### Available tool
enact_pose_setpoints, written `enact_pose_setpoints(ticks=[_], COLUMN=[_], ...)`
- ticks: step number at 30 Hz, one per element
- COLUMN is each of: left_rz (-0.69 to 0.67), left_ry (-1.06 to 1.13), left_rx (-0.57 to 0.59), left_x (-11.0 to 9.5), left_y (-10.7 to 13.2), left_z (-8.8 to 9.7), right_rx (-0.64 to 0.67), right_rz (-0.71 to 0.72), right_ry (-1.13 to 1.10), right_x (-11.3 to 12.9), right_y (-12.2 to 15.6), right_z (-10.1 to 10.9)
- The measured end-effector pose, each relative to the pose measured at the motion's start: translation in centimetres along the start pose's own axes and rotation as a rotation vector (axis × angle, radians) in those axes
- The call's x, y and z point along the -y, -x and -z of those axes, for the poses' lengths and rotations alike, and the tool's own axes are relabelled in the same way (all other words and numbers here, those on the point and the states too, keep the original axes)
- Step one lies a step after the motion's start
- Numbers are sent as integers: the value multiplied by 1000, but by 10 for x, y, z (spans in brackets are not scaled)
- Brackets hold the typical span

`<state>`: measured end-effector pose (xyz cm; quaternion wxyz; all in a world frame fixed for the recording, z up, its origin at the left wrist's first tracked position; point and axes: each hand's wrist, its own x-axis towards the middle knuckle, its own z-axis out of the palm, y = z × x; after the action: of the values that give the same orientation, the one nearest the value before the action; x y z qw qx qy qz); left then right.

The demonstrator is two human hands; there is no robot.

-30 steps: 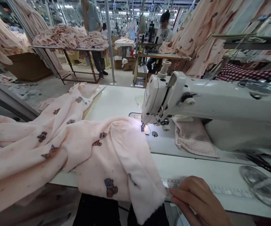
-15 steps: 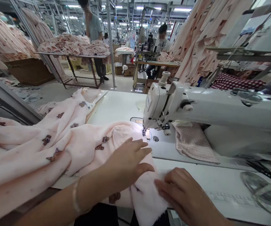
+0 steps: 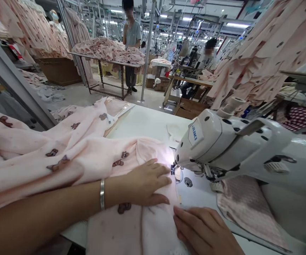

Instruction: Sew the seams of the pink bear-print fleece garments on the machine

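A piece of pink fleece fabric [image 3: 96, 156] with brown bear prints lies across the sewing table, its right edge at the presser foot [image 3: 172, 169] of a white sewing machine [image 3: 208, 138]. My left hand [image 3: 144, 182] rests flat on this fabric, fingers spread, just short of the lit needle area. A silver bangle [image 3: 102, 194] circles the wrist. Lower right, my right hand [image 3: 206, 226] has its fingers pressed together at the fabric's edge; its thumb is largely hidden. The front part of the fabric hangs towards my lap.
Checked pink cloth [image 3: 248, 205] lies under the machine arm. A metal post [image 3: 17, 78] slants at the left. Beyond stand a table [image 3: 107, 60] heaped with pink pieces, a person [image 3: 133, 35] behind it, and another person [image 3: 208, 53] at a machine. Pink fabric [image 3: 259, 63] hangs at the right.
The view has turned left and tilted, so the machine appears larger and further right. My left hand stays flat, close to the presser foot. My right hand remains at the fabric's edge.
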<state>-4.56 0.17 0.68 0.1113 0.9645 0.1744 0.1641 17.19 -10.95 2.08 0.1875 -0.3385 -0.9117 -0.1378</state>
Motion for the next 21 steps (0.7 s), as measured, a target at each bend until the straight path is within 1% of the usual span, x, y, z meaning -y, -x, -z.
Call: enact_pose_setpoints(ticks=[4, 6, 8, 9, 12, 14, 15, 16, 17, 18, 19, 21], left_rz=[-76, -110, -135, -143, -161, -167, -168, -160, -133, -76, 9, 220], left_ry=[14, 18, 14, 10, -14, -43, -59, -73, -82, -90, -96, -102], left_rx=[-5, -5, -5, -5, 4, 20, 29, 36, 38, 34, 24, -7], left_x=[32, 46, 60, 67, 91, 106, 110, 111, 108, 99, 86, 47], left_y=[-21, -29, -38, -42, -56, -65, -67, -68, -66, -61, -53, -28], left_z=[7, 9, 11, 11, 14, 16, 16, 15, 14, 11, 8, 2], right_rx=[-6, 11, 24, 27, 4, -7, -4, 7, 22, 35, 44, 18], right_rz=[-74, -151, -243, -259, -193, -151, -153, -172, -195, -219, -241, -292], right_ry=[-50, -66, -32, -4, 54, 64, 60, 47, 16, -34, -98, -231], right_x=[-17, -23, -29, -32, -42, -46, -46, -46, -44, -41, -37, -27], right_y=[-9, -11, -11, -11, -9, -8, -8, -9, -10, -11, -11, -9], right_z=[-13, -22, -33, -38, -51, -54, -54, -52, -48, -43, -37, -22])
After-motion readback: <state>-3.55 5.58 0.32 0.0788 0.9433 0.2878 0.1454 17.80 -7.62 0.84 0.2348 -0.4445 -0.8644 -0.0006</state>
